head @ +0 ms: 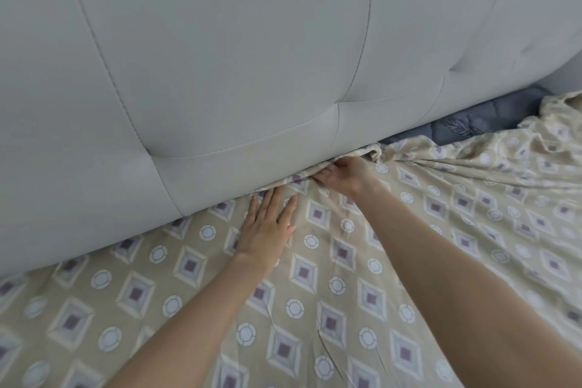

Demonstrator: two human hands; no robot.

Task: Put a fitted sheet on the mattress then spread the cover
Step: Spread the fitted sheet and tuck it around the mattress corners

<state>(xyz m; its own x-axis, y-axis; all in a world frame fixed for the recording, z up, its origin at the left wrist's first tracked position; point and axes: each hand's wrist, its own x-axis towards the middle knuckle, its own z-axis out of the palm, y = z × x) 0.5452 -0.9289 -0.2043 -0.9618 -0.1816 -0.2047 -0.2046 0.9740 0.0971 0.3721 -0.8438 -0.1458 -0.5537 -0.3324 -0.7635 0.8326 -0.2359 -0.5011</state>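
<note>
A beige fitted sheet [330, 277] with purple diamonds and white circles covers most of the mattress. My left hand [267, 227] lies flat on the sheet, fingers straight, fingertips at the gap under the headboard. My right hand [343, 175] grips a bunched fold of the sheet's edge right against the headboard. To the right the sheet is rumpled and pulled back, leaving a strip of the grey quilted mattress [466, 126] bare along the headboard.
A padded pale grey headboard [220, 57] fills the upper part of the view and presses close to the mattress edge. A bit of wall shows at the far right.
</note>
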